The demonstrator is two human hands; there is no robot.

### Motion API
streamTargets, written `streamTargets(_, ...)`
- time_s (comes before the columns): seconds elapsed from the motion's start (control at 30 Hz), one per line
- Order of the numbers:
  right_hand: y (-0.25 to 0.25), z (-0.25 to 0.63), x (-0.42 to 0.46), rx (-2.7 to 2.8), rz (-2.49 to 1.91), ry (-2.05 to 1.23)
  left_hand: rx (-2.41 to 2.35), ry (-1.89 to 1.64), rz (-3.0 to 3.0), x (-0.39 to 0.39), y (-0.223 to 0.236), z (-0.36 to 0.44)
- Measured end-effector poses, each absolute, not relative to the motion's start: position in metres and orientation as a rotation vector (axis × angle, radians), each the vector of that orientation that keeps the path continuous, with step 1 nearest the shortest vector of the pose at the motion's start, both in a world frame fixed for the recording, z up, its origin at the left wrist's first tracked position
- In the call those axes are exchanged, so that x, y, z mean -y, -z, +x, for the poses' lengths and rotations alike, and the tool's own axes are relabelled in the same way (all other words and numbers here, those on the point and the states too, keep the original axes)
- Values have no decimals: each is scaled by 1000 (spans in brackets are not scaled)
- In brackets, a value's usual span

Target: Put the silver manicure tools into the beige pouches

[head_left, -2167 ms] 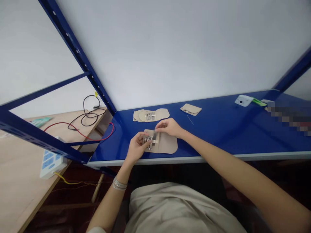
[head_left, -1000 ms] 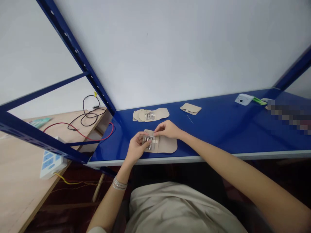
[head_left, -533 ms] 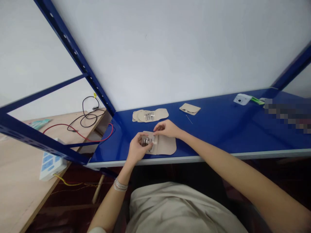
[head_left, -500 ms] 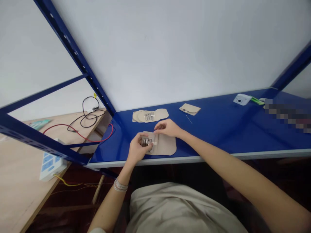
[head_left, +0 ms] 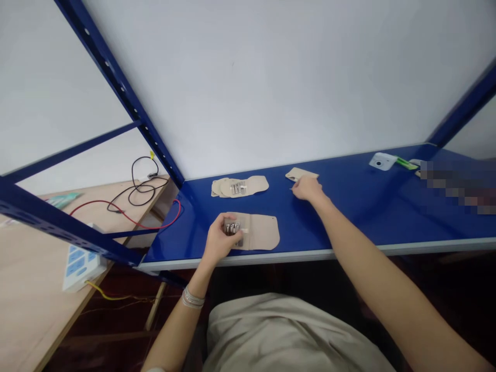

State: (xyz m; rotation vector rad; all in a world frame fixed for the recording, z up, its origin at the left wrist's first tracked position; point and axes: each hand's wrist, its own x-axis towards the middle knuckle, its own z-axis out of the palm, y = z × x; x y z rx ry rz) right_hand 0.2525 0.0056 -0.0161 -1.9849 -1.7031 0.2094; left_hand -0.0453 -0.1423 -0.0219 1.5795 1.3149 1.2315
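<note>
On the glossy blue table [head_left: 356,217], close to the front edge, lies an unfolded beige case [head_left: 265,232] with shiny metal clippers [head_left: 233,228] in its left half. The left hand [head_left: 219,237] is curled onto that half, thumb and fingers bracketing the clippers. Between 1 and 2 o'clock from the case, the right hand [head_left: 307,189] pinches a thin silvery rod [head_left: 291,189], its tip jutting out toward 9 o'clock. Toward 12 o'clock lie overlapping beige cases [head_left: 258,183]. Just beyond the right hand, partly hidden by it, sits a folded beige case [head_left: 303,173]; whether they touch, I cannot tell.
</note>
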Motion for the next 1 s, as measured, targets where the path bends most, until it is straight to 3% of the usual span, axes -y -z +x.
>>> streamTargets(0.07, 12, 232, 3, 1788, -2033, -314, -1304, -1234, 1577, 142, 22, -45)
streamTargets(0.17, 6, 205, 18, 2035, -1703, -420, -1287, -1238, 1574, 142, 22, -45)
streamTargets(0.27, 1, 186, 32, 2125, -1276, -774, -1279, -1235, 1573, 142, 23, -46)
streamTargets(0.37, -2, 177, 41, 2071, -980, -1063, -1279, -1223, 1580, 142, 23, -46)
streamTargets(0.6, -2, 171, 47, 1634, -752, -1435, -1264, -1220, 1549, 143, 20, -45)
streamTargets(0.77, -2, 164, 50, 1518, -766, -1538, -1258, -1240, 1541, 142, 22, -45)
streamTargets(1.0, 5, 160, 49, 1677, -898, -1434, -1262, -1223, 1564, 143, 22, -46)
